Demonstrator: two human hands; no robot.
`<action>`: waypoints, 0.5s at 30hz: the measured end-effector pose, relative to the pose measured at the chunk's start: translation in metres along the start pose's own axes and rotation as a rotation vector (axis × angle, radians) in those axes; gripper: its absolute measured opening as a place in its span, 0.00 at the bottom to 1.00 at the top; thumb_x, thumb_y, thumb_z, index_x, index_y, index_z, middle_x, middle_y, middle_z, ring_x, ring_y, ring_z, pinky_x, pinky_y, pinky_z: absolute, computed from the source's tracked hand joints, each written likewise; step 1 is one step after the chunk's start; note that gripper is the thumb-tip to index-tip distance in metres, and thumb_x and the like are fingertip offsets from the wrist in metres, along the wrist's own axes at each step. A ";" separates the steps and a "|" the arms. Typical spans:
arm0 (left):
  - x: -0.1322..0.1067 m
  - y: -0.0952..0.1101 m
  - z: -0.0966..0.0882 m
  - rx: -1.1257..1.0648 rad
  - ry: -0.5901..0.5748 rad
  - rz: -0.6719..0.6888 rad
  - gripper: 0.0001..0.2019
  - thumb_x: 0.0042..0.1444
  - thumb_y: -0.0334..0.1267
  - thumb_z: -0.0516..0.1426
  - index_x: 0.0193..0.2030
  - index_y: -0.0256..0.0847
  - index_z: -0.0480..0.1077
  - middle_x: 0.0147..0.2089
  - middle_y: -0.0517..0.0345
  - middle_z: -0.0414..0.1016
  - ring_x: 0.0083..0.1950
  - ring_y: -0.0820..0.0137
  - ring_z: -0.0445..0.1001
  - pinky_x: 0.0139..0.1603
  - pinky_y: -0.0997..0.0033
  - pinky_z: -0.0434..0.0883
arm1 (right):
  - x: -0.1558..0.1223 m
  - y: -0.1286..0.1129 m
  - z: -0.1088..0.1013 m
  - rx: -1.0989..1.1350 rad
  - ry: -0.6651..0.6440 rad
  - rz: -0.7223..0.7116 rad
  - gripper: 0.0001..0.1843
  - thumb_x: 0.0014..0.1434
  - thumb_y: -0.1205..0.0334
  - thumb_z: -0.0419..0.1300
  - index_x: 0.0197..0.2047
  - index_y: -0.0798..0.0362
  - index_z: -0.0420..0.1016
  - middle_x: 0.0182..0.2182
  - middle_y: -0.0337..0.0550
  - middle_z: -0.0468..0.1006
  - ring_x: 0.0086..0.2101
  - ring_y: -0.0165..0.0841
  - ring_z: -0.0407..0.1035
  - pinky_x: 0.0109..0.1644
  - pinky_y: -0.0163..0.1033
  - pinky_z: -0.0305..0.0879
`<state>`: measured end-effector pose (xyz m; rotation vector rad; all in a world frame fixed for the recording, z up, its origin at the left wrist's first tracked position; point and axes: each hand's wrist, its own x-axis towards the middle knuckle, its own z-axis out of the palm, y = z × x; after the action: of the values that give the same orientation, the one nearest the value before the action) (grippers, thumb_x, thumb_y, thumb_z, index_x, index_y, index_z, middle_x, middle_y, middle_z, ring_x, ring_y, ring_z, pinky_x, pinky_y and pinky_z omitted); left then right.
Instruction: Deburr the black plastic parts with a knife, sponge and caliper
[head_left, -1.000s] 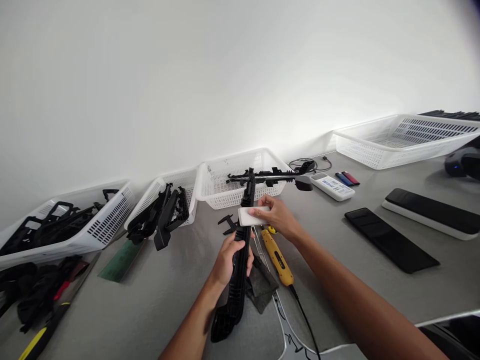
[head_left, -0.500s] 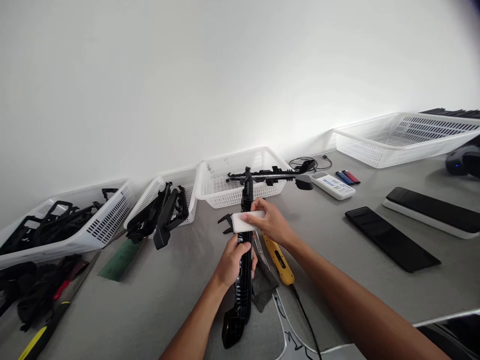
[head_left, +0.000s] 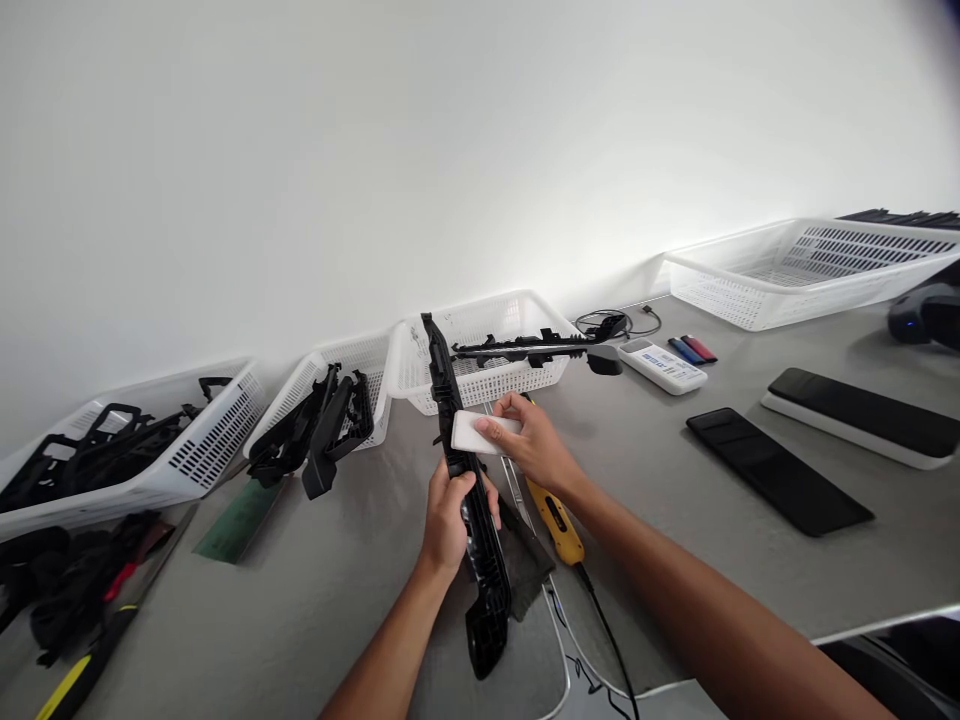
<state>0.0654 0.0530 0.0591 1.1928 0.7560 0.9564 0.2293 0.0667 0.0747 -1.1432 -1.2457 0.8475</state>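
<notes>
My left hand (head_left: 452, 515) is wrapped round a long black plastic part (head_left: 486, 545), near its middle. The part slants up and to the left, its wide foot towards me. Between the thumb and fingers of my right hand (head_left: 536, 440) is a white rectangular block (head_left: 480, 432), which lies against the part just above my left hand. Below them a dark grey cloth (head_left: 531, 560) rests on the table, partly covered. Beside it lies a yellow corded tool (head_left: 559, 525). Only a small bit of the caliper still shows behind the part.
White baskets stand along the wall; the middle basket (head_left: 517, 385) has another black part (head_left: 544, 348) across its rim. Black parts fill the left baskets (head_left: 217, 430). A white device (head_left: 662, 367), two lighters (head_left: 691, 349) and a black slab (head_left: 776, 470) lie to the right.
The upper end of the black part has tilted to the left, and its foot has shifted right. My right hand and the white block have moved slightly left and up along with it.
</notes>
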 end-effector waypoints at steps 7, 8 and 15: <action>-0.001 -0.005 0.002 0.036 -0.174 -0.185 0.17 0.57 0.48 0.58 0.49 0.42 0.64 0.19 0.66 0.73 0.14 0.70 0.67 0.16 0.73 0.66 | -0.002 -0.001 -0.004 0.045 0.020 0.077 0.27 0.59 0.33 0.68 0.36 0.46 0.64 0.29 0.36 0.71 0.24 0.32 0.65 0.25 0.37 0.58; -0.001 -0.005 0.001 0.030 -0.191 -0.176 0.17 0.58 0.48 0.58 0.49 0.42 0.64 0.19 0.66 0.73 0.14 0.70 0.66 0.16 0.74 0.66 | -0.001 -0.002 -0.006 0.035 0.055 0.073 0.27 0.58 0.33 0.69 0.36 0.46 0.64 0.29 0.36 0.71 0.24 0.32 0.65 0.25 0.37 0.58; -0.003 -0.003 -0.001 -0.003 -0.143 -0.126 0.19 0.60 0.49 0.57 0.52 0.39 0.66 0.20 0.64 0.74 0.15 0.70 0.67 0.17 0.73 0.66 | 0.002 -0.002 -0.006 0.008 0.083 0.028 0.27 0.59 0.35 0.69 0.36 0.47 0.63 0.28 0.35 0.71 0.28 0.33 0.64 0.30 0.37 0.56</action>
<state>0.0644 0.0507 0.0557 1.1831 0.7064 0.7595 0.2352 0.0668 0.0772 -1.1801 -1.1604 0.8169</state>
